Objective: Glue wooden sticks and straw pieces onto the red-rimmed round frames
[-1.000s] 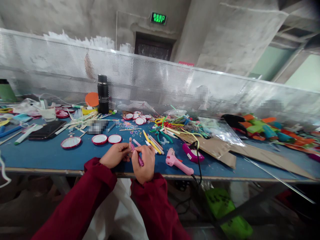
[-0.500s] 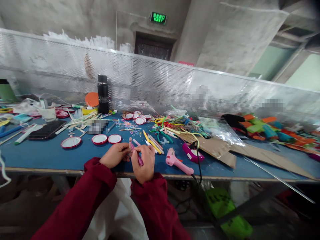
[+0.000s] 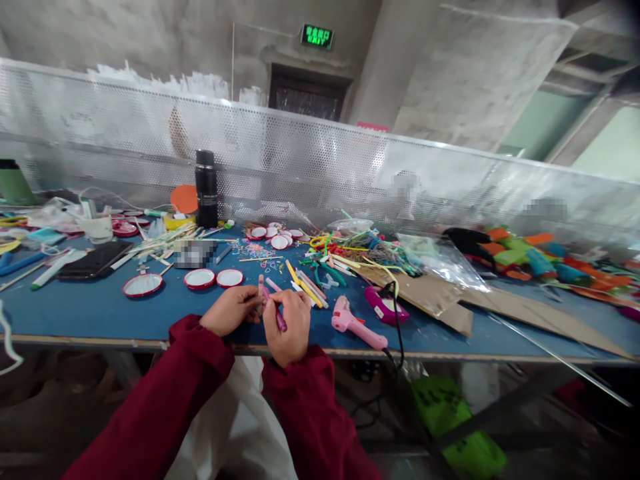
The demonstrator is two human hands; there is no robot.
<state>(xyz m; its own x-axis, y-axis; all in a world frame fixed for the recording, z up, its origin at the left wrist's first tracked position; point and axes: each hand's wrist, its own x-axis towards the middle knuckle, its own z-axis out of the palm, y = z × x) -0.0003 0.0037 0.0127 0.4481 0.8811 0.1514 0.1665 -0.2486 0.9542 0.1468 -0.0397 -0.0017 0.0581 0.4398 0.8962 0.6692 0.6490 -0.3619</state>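
1. Seated close at the near edge of a blue desk (image 3: 90,310), a person in dark red sleeves works with both hands held together over the desk top.
2. Fingers of the right hand (image 3: 287,323) are curled in a closed grip round a magenta marker (image 3: 278,317), which slants up and to the left toward the other hand.
3. Meanwhile the left hand (image 3: 231,310) pinches shut on a pale pink stick (image 3: 261,288) that stands nearly upright, its top showing above the fingertips; the marker's tip meets it there.
4. Just beyond the hands lie loose coloured sticks (image 3: 306,288) in yellow, pink and white, fanned across the desk.
5. Right of the hands rests a pink glue gun (image 3: 351,323) on its side, and a black cord (image 3: 397,320) trails past it over the desk edge.
6. Left of the hands, three red-rimmed round lids (image 3: 199,279) sit in a row, with a dark phone (image 3: 95,259) farther left.
7. Farther back stand a black flask (image 3: 206,189) and an orange disc (image 3: 184,199) before a perforated metal screen (image 3: 310,160).
8. Brown cardboard sheets (image 3: 440,297) and a clear plastic bag (image 3: 440,260) lie to the right, well apart from the hands.
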